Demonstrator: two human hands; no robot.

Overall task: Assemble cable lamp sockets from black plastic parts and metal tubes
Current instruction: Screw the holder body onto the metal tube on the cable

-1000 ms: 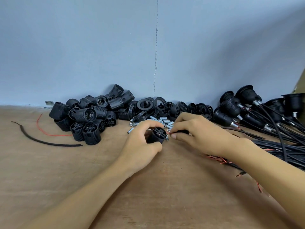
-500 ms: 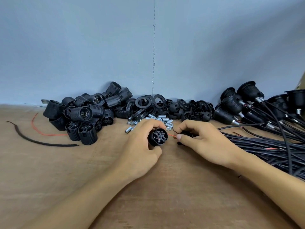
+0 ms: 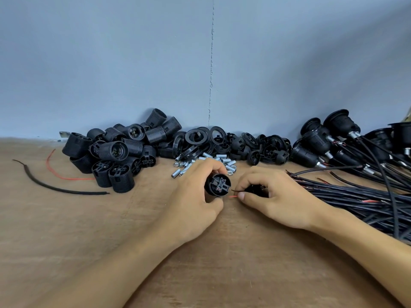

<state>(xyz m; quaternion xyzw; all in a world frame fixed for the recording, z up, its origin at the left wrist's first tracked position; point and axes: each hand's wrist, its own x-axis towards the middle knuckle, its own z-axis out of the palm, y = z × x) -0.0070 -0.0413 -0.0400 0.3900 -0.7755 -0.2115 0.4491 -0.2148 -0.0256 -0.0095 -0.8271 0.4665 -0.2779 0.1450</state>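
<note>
- Head view: my left grip [image 3: 193, 198] is clenched round a black socket body [image 3: 218, 185], whose slotted end faces me.
- My right grip [image 3: 275, 196] pinches a red wire [image 3: 233, 196] and curls over a small black part [image 3: 255, 188], just right of the socket body; I cannot tell if the wire tip touches it.
- Metal tubes [image 3: 211, 162] lie scattered on the desk [image 3: 89, 241] just behind both grips.
- Threaded shells [image 3: 115, 156] are heaped far left, rings and caps [image 3: 222, 141] sit against the wall, and cabled sockets [image 3: 322, 141] and a cable bundle [image 3: 355, 196] are to my right.
</note>
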